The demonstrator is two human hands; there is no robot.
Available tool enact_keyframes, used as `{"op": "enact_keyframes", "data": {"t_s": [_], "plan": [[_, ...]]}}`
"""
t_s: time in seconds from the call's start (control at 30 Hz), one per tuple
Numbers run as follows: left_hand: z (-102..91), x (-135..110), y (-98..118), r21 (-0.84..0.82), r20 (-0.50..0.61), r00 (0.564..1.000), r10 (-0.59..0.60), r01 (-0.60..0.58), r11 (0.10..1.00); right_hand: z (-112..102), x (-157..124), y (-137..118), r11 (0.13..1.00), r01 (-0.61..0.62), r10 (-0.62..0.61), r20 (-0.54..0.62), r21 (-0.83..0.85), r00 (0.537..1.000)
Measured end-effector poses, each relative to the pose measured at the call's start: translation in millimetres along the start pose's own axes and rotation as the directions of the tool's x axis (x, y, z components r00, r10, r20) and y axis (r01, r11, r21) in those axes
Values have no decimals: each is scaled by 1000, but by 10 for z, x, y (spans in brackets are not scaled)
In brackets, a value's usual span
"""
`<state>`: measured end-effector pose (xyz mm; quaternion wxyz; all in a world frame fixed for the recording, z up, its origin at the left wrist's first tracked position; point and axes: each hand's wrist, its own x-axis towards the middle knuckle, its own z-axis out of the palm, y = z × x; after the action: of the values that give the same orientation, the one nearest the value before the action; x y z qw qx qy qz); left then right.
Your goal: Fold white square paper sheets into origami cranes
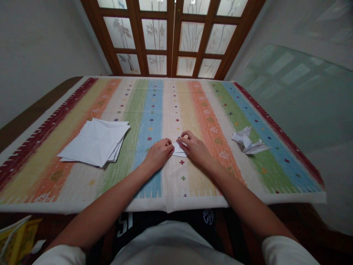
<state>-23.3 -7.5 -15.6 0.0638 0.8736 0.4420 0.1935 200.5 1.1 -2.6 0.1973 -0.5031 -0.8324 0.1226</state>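
Between my two hands lies a small piece of folded white paper (179,150), flat on the striped tablecloth near the middle of the table. My left hand (160,151) has its fingers curled and closed on the paper's left edge. On the other side, my right hand (192,145) pinches the paper's upper right part with thumb and index finger. Both hands cover much of the paper, so its full shape is hidden.
A stack of white paper sheets (95,141) sits to the left. At the right stands a folded paper crane (249,141). The striped tablecloth (154,176) covers the table. Wooden glazed doors (173,44) rise behind it, and a yellow basket (20,239) is at lower left.
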Motion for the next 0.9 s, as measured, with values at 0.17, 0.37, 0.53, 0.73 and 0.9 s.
{"op": "enact_keyframes", "data": {"t_s": [0.17, 0.37, 0.53, 0.73, 0.9], "plan": [[19, 9, -20, -62, 22, 1000, 16, -14, 998, 12, 27, 73, 989, 21, -23, 10, 147, 1000], [-7, 5, -7, -102, 34, 999, -9, 12, 995, -9, 43, 89, 987, -2, 0, 11, 163, 1000], [-26, -18, 0, -117, 21, 1000, -12, 15, 993, -33, 32, 74, 991, 5, -8, 20, 133, 1000], [-21, -20, -2, -123, 8, 1000, -27, 28, 992, -55, 36, -12, 999, -38, 37, 44, 30, 998], [-37, -18, -12, -93, 24, 997, -67, 69, 993, -58, 58, -45, 998, -60, 61, 49, -20, 997]]}}
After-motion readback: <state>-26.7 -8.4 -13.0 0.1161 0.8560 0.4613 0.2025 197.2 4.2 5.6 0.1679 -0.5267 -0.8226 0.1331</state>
